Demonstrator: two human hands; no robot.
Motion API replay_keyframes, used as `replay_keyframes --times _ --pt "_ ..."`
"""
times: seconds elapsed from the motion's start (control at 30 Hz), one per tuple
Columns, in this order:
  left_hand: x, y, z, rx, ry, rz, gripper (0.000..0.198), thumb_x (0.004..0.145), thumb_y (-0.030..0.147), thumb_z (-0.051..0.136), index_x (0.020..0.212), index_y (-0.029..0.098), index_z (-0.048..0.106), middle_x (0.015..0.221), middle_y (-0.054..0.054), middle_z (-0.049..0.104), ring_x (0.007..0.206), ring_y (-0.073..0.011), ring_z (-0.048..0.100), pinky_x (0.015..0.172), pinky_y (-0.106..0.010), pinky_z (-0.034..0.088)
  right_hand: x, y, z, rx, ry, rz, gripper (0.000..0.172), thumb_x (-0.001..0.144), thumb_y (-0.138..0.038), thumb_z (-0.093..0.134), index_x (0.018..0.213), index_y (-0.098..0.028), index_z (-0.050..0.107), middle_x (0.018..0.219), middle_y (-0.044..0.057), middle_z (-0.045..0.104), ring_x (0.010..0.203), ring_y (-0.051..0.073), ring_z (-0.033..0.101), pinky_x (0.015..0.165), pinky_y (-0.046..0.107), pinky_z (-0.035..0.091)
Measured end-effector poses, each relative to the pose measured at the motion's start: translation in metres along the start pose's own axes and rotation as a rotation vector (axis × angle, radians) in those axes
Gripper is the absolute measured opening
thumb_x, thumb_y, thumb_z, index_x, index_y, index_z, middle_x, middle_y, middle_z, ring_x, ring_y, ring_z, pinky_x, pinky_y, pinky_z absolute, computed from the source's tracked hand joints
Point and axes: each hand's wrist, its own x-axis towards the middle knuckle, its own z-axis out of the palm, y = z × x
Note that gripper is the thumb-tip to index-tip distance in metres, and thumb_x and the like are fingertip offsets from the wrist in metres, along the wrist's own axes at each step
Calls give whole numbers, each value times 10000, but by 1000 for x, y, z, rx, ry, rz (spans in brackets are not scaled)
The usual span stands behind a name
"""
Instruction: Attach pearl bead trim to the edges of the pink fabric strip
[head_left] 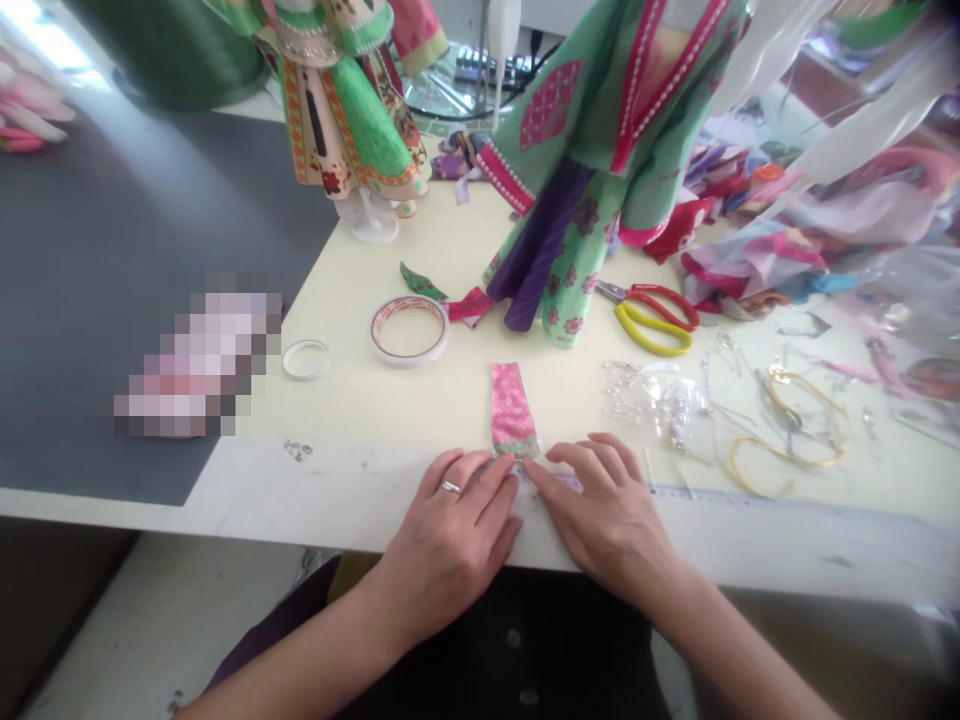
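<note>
A small pink patterned fabric strip (513,405) with a green flowered lower end lies flat on the table in front of me. My left hand (461,520), a ring on one finger, has its fingers bent together at the strip's near end and pinches that edge. From the other side, my right hand (600,500) reaches the same edge with its stretched index fingertip, while its other fingers are spread above the table. What exactly lies under the fingertips is partly hidden. Beneath the strip's near end runs a clear ruler (679,490) along the table's front.
Beyond the strip stand a doll-sized green robe (592,130) and another small dress (352,110). Tape rolls (409,358) lie left; scissors (656,345), beads in bags (679,410) and yellow cord (757,465) lie right. Fabric scraps (825,240) pile up behind. A grey mat (150,230) covers the left side.
</note>
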Motion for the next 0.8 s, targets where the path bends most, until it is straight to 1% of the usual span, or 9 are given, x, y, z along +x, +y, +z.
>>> replay_keyframes --times 0.07,0.17,0.33,0.53,0.7,0.8 --pt "0 0 0 -2 -6 0 316 847 186 549 1122 43 614 1218 -146 611 1088 -301 520 951 -477 427 0 0 1 -23 -10 -15 322 858 -101 473 1132 -195 613 1027 90 556 946 226 473 974 470 359" --pt "1 0 -1 -4 -12 3 319 845 184 553 1124 40 611 1224 -148 606 1092 -302 516 955 -478 423 1 1 3 -35 -26 1 315 862 -114 483 1139 -191 610 1049 93 551 973 235 463 990 472 340" --pt "0 0 -1 -16 -6 -2 311 836 176 566 1112 43 612 1230 -149 601 1097 -298 505 957 -477 421 3 4 1 -8 3 77 310 846 -114 506 1120 -193 629 1053 99 548 949 234 460 972 469 358" --pt "1 -2 -1 -86 7 -28 318 833 169 571 1134 68 595 1221 -136 604 1084 -285 499 948 -470 426 2 7 -2 20 -10 95 300 851 -126 487 1100 -206 634 1028 96 560 939 236 458 954 468 371" --pt "4 -6 -3 -163 20 -62 311 847 148 562 1154 106 576 1171 -102 629 1065 -247 511 943 -430 432 1 7 -1 67 -19 114 284 864 -135 480 1098 -192 629 1023 96 563 930 232 456 931 442 386" --pt "6 -7 -5 -170 26 -76 293 847 127 564 1139 115 581 1147 -93 633 1050 -224 522 942 -402 432 1 6 -1 88 -14 114 283 863 -128 483 1099 -179 629 1001 100 568 922 232 458 924 437 390"
